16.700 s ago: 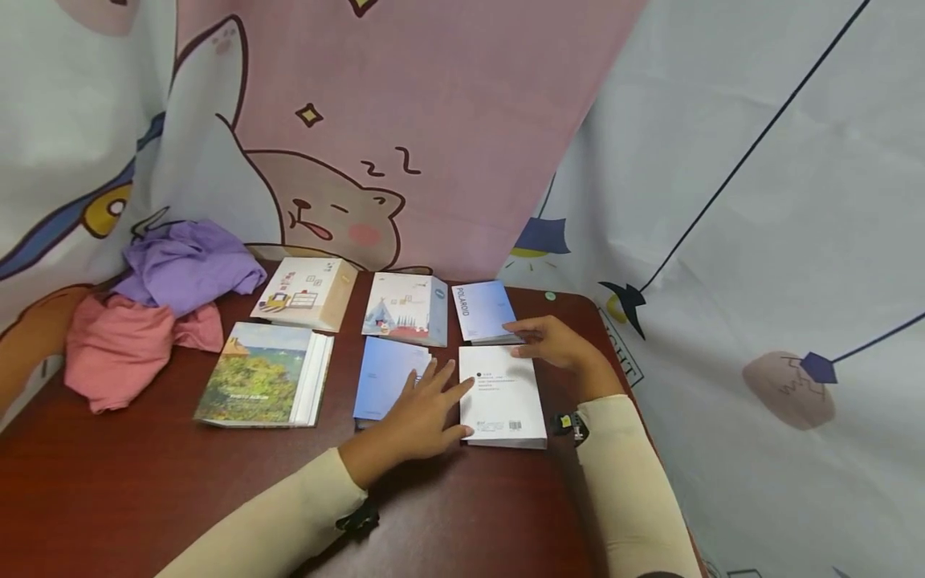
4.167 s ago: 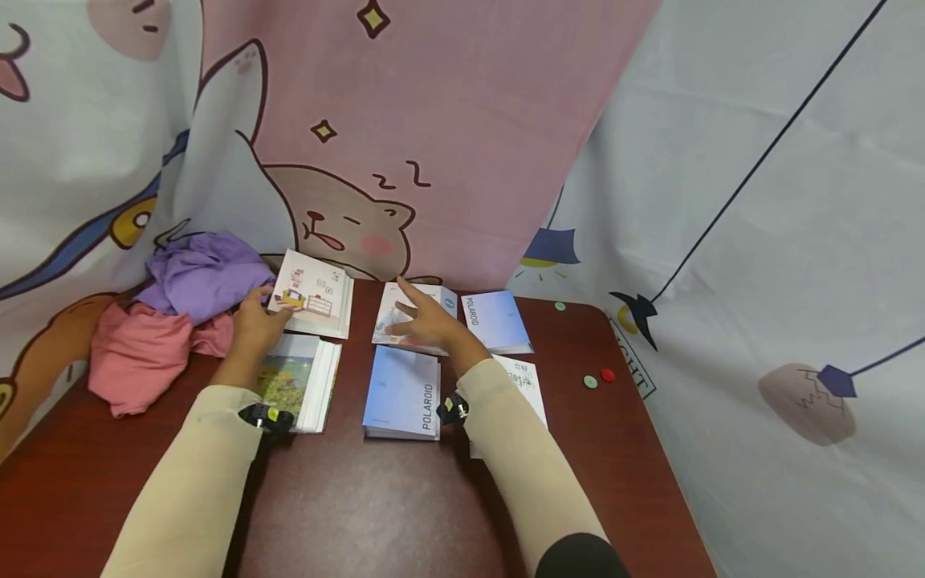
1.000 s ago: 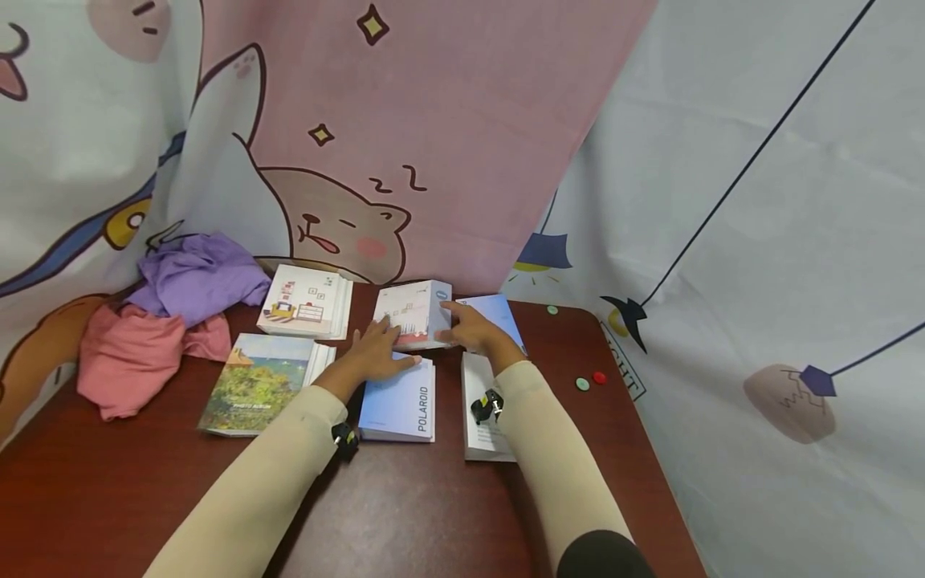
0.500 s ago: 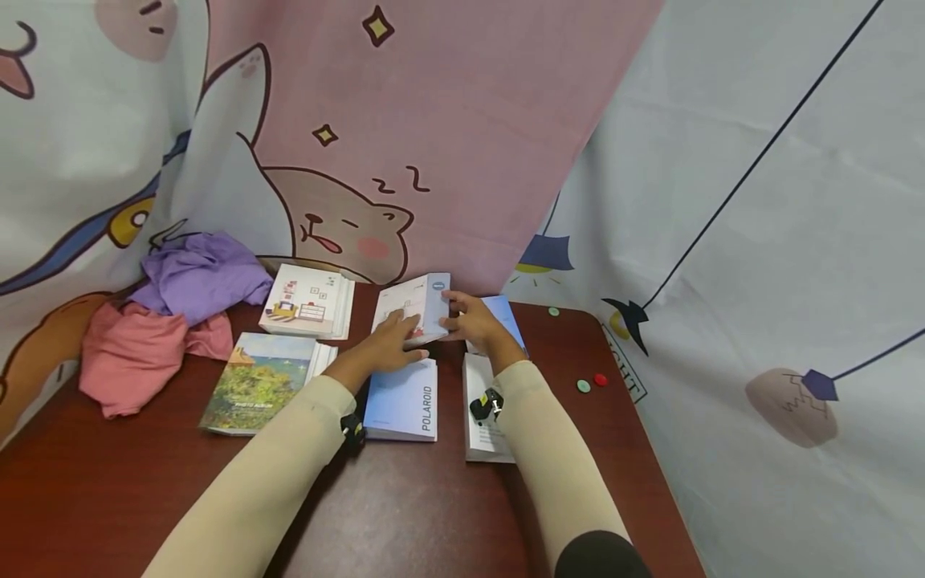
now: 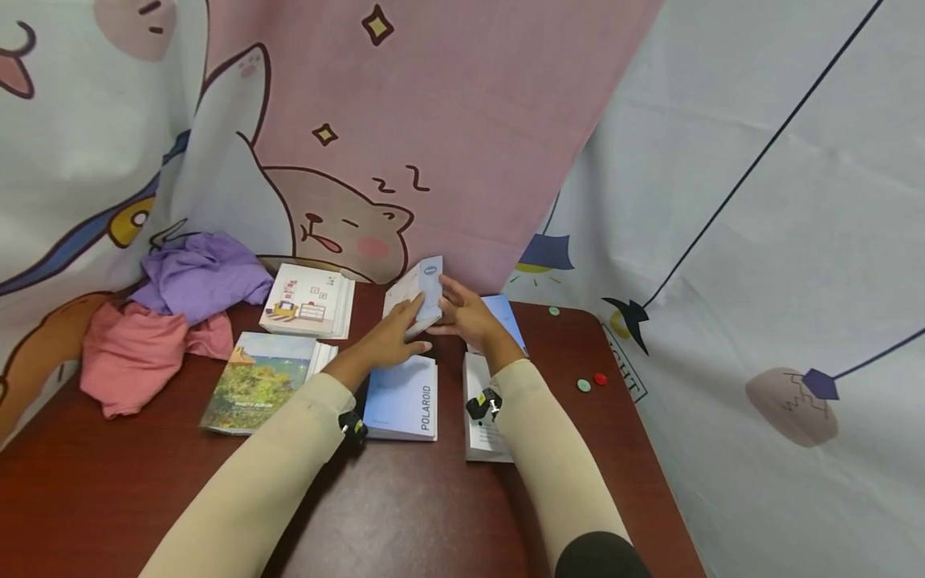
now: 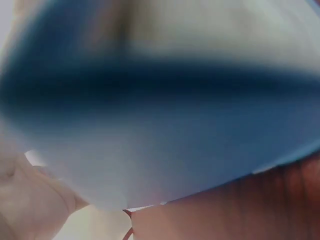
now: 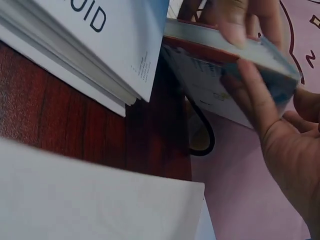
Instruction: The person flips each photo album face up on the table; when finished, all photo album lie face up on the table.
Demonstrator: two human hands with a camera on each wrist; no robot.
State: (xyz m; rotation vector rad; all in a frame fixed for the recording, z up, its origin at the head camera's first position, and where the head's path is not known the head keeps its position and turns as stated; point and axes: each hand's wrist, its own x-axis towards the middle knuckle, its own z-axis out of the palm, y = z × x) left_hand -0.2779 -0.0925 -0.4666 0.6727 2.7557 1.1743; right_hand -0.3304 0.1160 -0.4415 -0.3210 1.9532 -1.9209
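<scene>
Cloths: a pink cloth (image 5: 130,361) and a purple cloth (image 5: 205,277), bunched together at far left, boxing in that side by the backdrop (image 5: 448,120).
Garden-cover album (image 5: 253,385): flat on the counter (image 5: 405,514), near the pink cloth, pages toward the middle.
Room-print album (image 5: 303,305): just behind it, flat, close beside the purple cloth, a dark strip of counter showing on its right.
Left hand (image 5: 386,337): reaching in over the middle, fingers along the cover, thumb on the lower edge; partly closed, and it has a grip.
Blue-spined album (image 5: 431,281): here's the action, tilted between both hands near the counter's far edge, spine side to the right; the left wrist camera gives only a blur of blue and white.
Polaroid album (image 5: 397,401): flat, just nearer than the left hand, a narrow lane of counter on its right.
Right hand (image 5: 470,317): fingers bent at the spine, thumb low, gripping from the right, forearm crossing the white album (image 5: 487,445).
Blue album (image 5: 509,317): behind that hand, partly hidden.
Right edge: one red button (image 5: 600,379) and two green buttons (image 5: 583,385) on the strip beside the rim.
</scene>
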